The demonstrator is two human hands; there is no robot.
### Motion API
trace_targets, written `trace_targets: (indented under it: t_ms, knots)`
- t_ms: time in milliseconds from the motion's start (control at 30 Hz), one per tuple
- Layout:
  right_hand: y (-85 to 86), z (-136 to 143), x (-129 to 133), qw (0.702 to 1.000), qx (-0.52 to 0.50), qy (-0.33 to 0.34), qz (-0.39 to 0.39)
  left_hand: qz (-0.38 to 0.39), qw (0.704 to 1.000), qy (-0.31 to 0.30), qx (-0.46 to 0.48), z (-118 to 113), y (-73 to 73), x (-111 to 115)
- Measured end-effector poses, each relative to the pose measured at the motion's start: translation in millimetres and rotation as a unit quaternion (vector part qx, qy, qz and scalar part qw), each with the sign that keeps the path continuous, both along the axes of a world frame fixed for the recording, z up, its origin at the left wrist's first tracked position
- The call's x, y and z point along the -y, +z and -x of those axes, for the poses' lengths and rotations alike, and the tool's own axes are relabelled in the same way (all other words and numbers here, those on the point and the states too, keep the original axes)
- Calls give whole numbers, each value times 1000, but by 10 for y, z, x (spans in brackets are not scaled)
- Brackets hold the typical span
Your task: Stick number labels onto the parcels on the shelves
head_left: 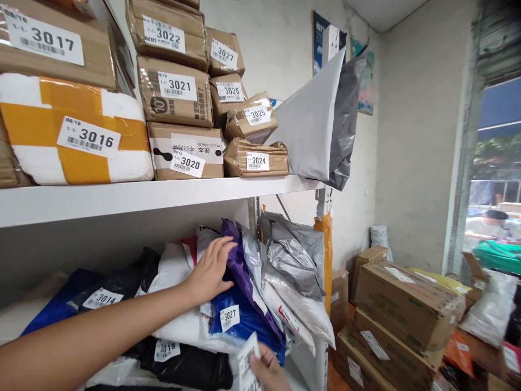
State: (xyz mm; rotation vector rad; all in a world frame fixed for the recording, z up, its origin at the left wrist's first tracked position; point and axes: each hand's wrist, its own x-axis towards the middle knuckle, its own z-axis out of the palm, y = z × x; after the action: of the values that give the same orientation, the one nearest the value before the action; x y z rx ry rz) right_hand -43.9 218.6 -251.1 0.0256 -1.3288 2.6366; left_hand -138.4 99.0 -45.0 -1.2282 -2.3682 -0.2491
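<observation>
My left hand (209,271) reaches across the lower shelf. Its fingers are apart and lie against or just in front of a purple mailer bag (240,266); whether they press on it I cannot tell. Just below is a blue mailer bag (240,298) with a 3027 label (229,318). At the bottom edge my right hand (271,369) pinches a white printed label (248,364), tilted, its number partly hidden. Left of the bags lie a white bag (171,271) and a black parcel (191,366) labelled 3019. Grey mailer bags (291,255) lean at the shelf's right end.
The white upper shelf (163,193) carries labelled cardboard boxes (179,89) and a taped white-and-yellow parcel (81,157). A grey bag (313,119) juts past its right end. Stacked cartons (407,304) stand on the floor at right. Outside the doorway sits a person (488,225).
</observation>
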Motion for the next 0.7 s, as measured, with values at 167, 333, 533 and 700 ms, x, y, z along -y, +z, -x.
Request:
trace_targets:
  t_ms: [167,333,533,700]
  knots:
    - [800,0,-249,996,-58,-41,48,278,919,-207,187,148,127,101]
    - [934,372,-44,995,-81,-54,-2,213,931,-147,258,238,-26,185]
    - [649,714,178,993,-63,-82,-63,105,964,-9,243,230,-76,144]
    - [580,833,218,988,-24,-139,-68,139,970,26,197,198,-148,96]
